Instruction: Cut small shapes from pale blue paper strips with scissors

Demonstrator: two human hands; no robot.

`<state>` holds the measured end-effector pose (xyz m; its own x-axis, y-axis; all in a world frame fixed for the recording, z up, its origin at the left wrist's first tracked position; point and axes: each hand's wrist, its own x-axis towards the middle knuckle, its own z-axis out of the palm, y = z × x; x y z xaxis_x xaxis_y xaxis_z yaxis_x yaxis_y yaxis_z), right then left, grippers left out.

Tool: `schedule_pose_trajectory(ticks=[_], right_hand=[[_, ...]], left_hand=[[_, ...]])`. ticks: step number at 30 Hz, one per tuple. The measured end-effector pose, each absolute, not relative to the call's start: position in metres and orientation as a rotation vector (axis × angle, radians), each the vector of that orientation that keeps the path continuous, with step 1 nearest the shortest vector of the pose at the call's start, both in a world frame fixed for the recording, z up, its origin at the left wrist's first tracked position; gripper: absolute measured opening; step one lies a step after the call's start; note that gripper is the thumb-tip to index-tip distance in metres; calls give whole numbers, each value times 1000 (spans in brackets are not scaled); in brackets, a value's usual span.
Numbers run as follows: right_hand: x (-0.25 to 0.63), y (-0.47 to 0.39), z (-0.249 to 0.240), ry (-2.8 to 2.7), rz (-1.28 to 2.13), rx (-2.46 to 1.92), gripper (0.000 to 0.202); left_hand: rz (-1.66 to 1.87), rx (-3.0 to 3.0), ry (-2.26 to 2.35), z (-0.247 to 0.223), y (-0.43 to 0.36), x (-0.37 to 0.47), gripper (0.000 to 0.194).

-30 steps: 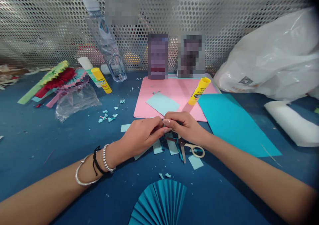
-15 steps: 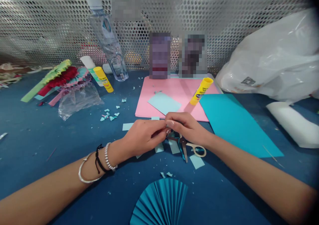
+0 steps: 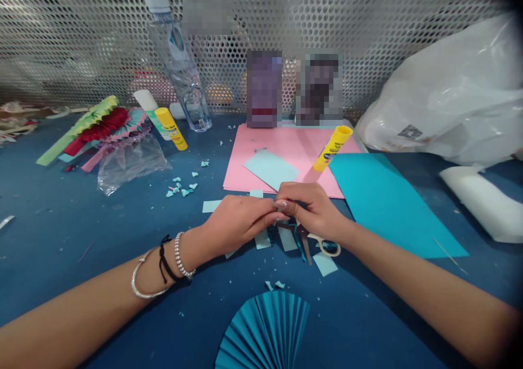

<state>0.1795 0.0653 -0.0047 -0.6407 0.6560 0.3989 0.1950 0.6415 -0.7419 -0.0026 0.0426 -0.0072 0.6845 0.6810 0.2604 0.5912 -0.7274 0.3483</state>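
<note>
My left hand (image 3: 241,222) and my right hand (image 3: 310,208) meet at the fingertips, both pinched closed. Whatever lies between the fingers is too small and hidden to name. Beneath and beside them are scissors (image 3: 327,245) with cream handles and several light-blue paper pieces (image 3: 326,264). A teal pleated paper fan (image 3: 265,331) lies nearest to me. Small light-blue paper scraps (image 3: 184,192) are scattered left of my hands. Just beyond my fingers, a light-blue sheet (image 3: 270,168) rests on pink paper (image 3: 245,140).
Upright on the pink paper is a yellow glue stick (image 3: 333,148). Right of it lies a teal sheet (image 3: 392,205), with a white plastic bag (image 3: 445,96) behind. A water bottle (image 3: 180,64), another glue stick (image 3: 170,129) and folded coloured fans (image 3: 98,129) sit at the back left.
My hands stay together, with the fingers shifting slightly at the pinch. The whole view has moved a little; the things on the table lie as before.
</note>
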Motion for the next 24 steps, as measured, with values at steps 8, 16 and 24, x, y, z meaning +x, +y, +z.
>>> schedule_pose_trajectory(ticks=[8,16,24], right_hand=[[178,65,-4,-2121,843,-798,22],[201,53,55,-2702,414,-852,36],[212,38,39,-3078,61,-918,35]], left_hand=[[1006,2482,1125,0,38,0,34],[1246,2079,1241,2,45,-1,24],[1270,1887,1324,-1,48,-2,29]])
